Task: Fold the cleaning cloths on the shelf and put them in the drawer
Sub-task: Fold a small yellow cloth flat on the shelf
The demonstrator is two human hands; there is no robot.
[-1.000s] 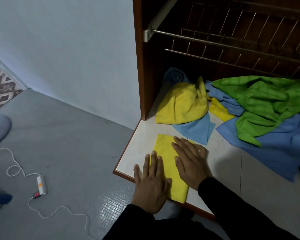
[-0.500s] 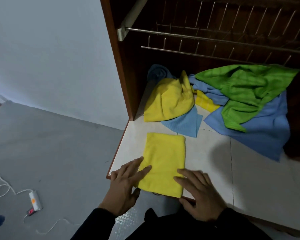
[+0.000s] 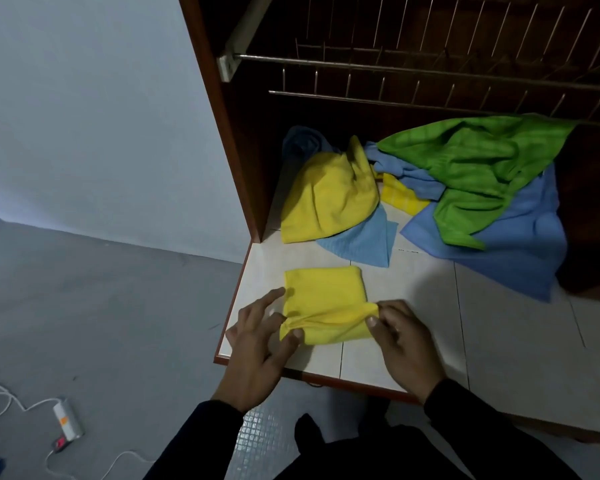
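Yellow cloth [image 3: 323, 299], partly folded, lay flat on the tiled shelf [image 3: 413, 306] near its front left corner, directly ahead of the person. Left hand [image 3: 257, 344] pinched its near left corner; right hand [image 3: 400, 341] pinched its near right corner, the near edge bunched and lifted between them. Both hands stood equally near. The fold would likely carry that edge away toward the unfolded pile [image 3: 465, 188] behind.

Bare L hand [image 3: 257, 351] & R hand [image 3: 404, 348], long black sleeves [image 3: 471, 420].
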